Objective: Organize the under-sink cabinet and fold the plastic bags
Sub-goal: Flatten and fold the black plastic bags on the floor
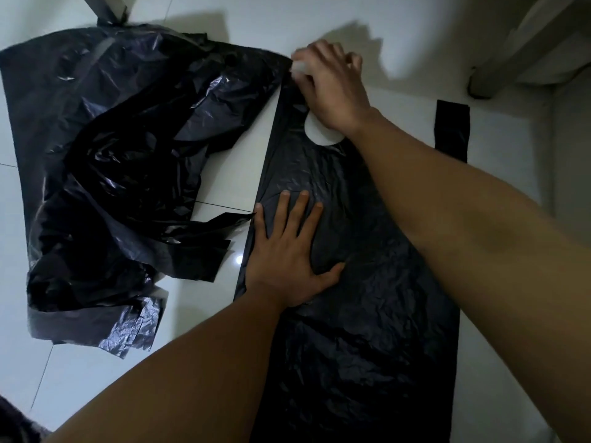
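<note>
**Black bag held flat on the floor**

We press the left grip (287,251) flat on the black bag (367,330). Its fingers are straight and a little spread, the thumb is out to the right, and it sits close to the bag's left edge. This bag lies smoothed out on the white tiled floor (96,378), running from the near side toward the far side. The right grip (332,84) is at the far end of the bag, with fingers curled on the left handle. This part is blurred, but it seems to pinch the plastic there. The other handle (452,132) lies straight on the floor, to the right. On the left part of the floor lies a crumpled heap of black bags (112,171), and one strip of it reaches the flat bag's left edge. A grey leg (105,11) stands at the far side, behind the heap.
</note>
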The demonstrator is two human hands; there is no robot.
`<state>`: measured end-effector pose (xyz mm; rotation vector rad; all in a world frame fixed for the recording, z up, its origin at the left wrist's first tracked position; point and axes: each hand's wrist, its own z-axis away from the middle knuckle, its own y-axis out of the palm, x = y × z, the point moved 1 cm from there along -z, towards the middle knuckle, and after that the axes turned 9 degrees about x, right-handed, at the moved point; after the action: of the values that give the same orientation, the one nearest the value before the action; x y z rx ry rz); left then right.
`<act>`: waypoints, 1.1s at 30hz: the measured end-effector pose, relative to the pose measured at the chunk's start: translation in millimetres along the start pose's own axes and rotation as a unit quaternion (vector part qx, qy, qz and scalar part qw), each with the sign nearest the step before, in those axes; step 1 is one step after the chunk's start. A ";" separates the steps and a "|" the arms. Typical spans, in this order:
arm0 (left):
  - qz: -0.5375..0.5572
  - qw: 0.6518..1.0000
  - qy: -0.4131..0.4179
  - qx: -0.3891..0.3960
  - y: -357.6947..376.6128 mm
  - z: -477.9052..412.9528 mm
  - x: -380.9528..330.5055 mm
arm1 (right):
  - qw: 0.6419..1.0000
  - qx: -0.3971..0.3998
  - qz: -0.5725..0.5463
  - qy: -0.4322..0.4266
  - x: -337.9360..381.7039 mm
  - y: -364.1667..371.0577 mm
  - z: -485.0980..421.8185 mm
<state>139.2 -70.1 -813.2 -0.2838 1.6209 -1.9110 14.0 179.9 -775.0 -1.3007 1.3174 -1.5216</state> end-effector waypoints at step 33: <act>-0.009 1.000 0.004 -0.007 2.0 2.1 0.4 | 0.914 -0.059 -0.002 0.401 -69.0 -11.5 345.5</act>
<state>140.6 -72.2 -814.8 -0.2990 1.6436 -1.9174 365.9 165.7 -791.6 -0.7320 1.9205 -2.1147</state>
